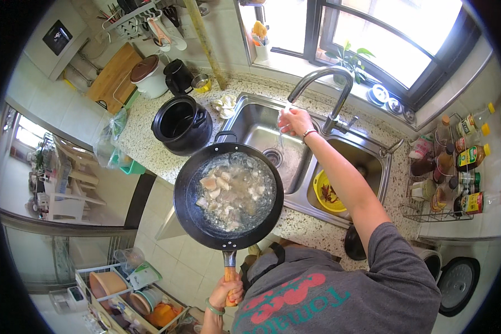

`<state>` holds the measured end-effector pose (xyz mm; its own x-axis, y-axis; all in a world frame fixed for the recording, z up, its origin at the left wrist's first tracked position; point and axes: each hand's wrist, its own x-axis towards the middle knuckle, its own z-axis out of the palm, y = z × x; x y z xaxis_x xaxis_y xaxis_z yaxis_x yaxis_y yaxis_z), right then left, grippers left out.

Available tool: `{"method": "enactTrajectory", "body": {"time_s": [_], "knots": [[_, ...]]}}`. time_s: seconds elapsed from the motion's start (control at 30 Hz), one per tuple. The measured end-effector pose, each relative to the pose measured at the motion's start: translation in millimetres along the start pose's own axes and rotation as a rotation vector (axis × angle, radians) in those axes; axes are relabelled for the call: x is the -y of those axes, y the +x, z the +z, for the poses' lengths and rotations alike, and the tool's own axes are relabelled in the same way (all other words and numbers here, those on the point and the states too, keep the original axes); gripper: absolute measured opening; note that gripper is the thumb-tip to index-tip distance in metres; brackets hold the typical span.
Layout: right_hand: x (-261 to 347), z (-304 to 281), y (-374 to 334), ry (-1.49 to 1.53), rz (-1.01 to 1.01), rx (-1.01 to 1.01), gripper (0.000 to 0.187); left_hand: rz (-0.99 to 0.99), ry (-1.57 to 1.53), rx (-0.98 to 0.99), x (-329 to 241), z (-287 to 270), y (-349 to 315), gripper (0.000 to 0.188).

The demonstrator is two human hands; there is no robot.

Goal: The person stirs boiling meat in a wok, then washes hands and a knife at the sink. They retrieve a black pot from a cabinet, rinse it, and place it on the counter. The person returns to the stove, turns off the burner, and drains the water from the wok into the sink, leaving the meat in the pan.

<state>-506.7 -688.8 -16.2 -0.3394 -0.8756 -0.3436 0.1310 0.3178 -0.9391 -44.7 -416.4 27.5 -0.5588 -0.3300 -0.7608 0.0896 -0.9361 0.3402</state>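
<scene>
My left hand (226,291) is wrapped round the orange-brown handle of a black wok (185,209), which is held in front of me beside the counter. Pale meat chunks (224,189) lie in cloudy, bubbly liquid inside it. Over the left basin of the steel double sink (245,125), my right hand (296,122) is under the curved faucet (342,83). Running water wets its fingers, which look loosely apart and hold nothing I can see. A yellow strainer basket (319,192) with dark red-brown pieces in it sits in the right basin.
A black pot (197,142) stands open on the speckled counter, left of the sink. Garlic-like white bulbs (225,104) lie near the sink's corner. Bottles fill a wire rack (412,214) at the right. A storage cart (94,270) stands on the floor at lower left.
</scene>
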Motion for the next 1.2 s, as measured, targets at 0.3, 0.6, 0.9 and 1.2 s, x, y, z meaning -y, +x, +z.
{"method": "enactTrajectory", "body": {"time_s": [0.3, 0.6, 0.9, 1.2], "knots": [[-32, -49, -3, 0.129, 0.071, -0.268, 0.048, 0.005, -0.004, -0.010, 0, 0, -2, 0.016], [-74, -181, -5, 0.134, -0.002, -0.743, 0.045, -0.010, -0.010, -0.031, -6, 5, -3, 0.018], [-65, -195, -9, -0.143, -0.060, -0.742, 0.042, -0.004, -0.008, -0.030, -4, 3, -2, 0.016], [-74, -147, -6, -0.072, -0.086, -0.578, 0.031, -0.008, 0.011, -0.048, -6, 5, 0, 0.017]]}}
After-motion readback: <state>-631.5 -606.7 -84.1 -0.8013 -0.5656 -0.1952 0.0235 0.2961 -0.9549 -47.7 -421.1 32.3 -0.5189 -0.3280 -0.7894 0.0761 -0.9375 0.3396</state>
